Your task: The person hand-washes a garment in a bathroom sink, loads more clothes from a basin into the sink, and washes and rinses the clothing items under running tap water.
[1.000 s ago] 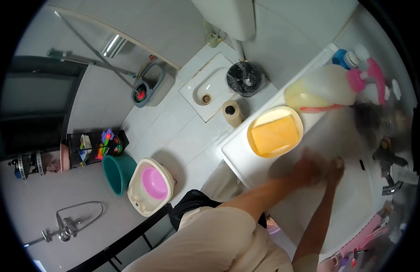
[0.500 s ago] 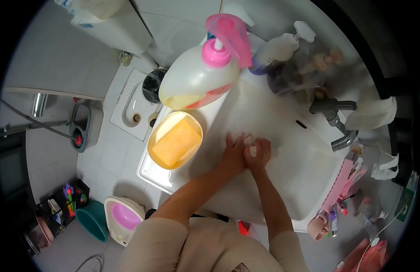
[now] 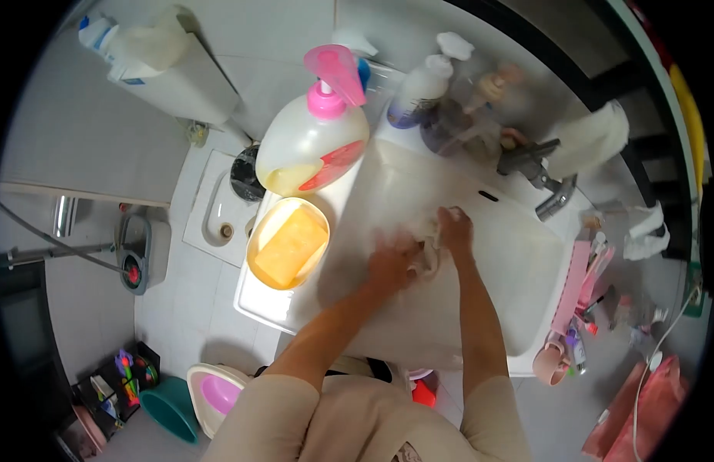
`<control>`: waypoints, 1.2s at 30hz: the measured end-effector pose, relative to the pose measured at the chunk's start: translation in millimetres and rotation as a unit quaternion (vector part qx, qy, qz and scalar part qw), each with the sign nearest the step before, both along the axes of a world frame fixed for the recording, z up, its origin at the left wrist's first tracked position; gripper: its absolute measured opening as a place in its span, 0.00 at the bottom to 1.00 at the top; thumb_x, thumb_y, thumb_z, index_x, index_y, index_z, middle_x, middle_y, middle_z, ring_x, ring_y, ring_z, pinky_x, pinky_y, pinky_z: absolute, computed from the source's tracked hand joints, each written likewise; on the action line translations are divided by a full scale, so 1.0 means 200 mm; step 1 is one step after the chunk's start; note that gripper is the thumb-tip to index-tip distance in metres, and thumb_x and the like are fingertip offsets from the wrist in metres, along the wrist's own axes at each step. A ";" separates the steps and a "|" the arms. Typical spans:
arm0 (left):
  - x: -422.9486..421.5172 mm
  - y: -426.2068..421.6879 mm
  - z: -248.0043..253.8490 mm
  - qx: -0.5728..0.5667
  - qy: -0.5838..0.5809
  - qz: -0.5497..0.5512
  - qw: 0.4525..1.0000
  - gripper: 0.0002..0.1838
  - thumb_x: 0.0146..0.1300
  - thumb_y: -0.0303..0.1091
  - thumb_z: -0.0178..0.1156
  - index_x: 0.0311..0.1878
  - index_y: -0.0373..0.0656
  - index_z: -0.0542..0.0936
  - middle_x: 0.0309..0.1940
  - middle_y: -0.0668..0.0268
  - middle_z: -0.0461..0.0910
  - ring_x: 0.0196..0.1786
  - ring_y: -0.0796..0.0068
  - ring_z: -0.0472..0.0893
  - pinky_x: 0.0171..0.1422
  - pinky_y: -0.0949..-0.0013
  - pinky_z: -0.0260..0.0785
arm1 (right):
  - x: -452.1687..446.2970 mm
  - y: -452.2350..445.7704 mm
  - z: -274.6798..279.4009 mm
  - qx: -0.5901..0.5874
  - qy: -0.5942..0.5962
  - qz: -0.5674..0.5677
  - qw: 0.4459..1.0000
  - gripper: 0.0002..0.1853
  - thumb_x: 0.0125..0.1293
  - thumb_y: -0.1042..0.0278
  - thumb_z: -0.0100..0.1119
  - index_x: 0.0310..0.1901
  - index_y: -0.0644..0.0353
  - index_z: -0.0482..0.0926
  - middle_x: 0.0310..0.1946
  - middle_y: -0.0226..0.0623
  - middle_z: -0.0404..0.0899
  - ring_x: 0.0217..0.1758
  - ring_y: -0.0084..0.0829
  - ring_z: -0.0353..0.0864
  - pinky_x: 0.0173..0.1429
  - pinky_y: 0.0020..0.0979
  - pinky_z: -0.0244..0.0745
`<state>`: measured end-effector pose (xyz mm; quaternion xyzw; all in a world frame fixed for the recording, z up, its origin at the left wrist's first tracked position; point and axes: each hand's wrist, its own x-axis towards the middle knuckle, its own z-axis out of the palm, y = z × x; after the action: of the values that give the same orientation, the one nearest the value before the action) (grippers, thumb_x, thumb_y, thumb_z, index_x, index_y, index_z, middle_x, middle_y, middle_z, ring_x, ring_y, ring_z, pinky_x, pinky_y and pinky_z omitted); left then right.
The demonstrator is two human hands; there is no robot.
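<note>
Both of my hands are over the white sink basin [image 3: 519,292], with a wet white cloth [image 3: 430,258] stretched between them. My right hand [image 3: 455,229] is closed on the cloth's upper right part, fingers curled. Against the cloth's other side is my left hand [image 3: 393,260], its thumb side touching the fabric. Motion smears the left fingers, so their grip is unclear. The lower end of the cloth hangs below the hands.
Left of the basin, a yellow soap bar [image 3: 291,248] lies in an oval dish [image 3: 316,276] beside a large pump bottle [image 3: 295,146]. Another pump bottle [image 3: 420,92] stands on the back ledge. The faucet [image 3: 556,199] and a pink holder [image 3: 573,289] are at the right.
My hands, pressed together before, have moved apart, the right one up and to the right. More of the white cloth shows between them. The whole view has shifted slightly.
</note>
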<state>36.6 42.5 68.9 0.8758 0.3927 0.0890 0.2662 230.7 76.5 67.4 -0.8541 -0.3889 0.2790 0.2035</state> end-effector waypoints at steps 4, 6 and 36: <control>0.04 -0.02 -0.15 0.051 0.038 -0.006 0.998 0.34 0.53 0.47 0.60 0.64 0.53 0.67 0.69 0.66 0.57 0.72 0.60 0.53 0.71 0.41 0.38 | 0.29 -0.30 0.07 0.115 0.113 -0.187 0.969 0.24 0.59 0.49 0.55 0.48 0.62 0.78 0.40 0.45 0.80 0.44 0.34 0.77 0.50 0.33 0.69; 0.03 0.01 -0.12 0.062 0.029 -0.012 0.998 0.35 0.53 0.48 0.61 0.65 0.51 0.66 0.71 0.64 0.54 0.72 0.58 0.52 0.71 0.39 0.37 | 0.36 -0.43 0.07 0.062 0.051 -0.198 0.977 0.23 0.60 0.51 0.55 0.47 0.62 0.78 0.42 0.45 0.79 0.45 0.37 0.78 0.52 0.33 0.69; 0.01 0.29 0.27 0.028 -0.038 0.183 0.982 0.30 0.42 0.39 0.65 0.54 0.52 0.74 0.61 0.56 0.61 0.59 0.54 0.64 0.50 0.53 0.68 | 0.22 -0.65 0.08 0.201 0.467 -0.227 0.830 0.25 0.64 0.54 0.50 0.58 0.61 0.67 0.53 0.41 0.72 0.58 0.41 0.70 0.60 0.45 0.65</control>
<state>38.8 100.3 122.7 0.7922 0.5333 0.1808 0.2352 274.6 -53.1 84.1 -0.6265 -0.0898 0.5067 0.5854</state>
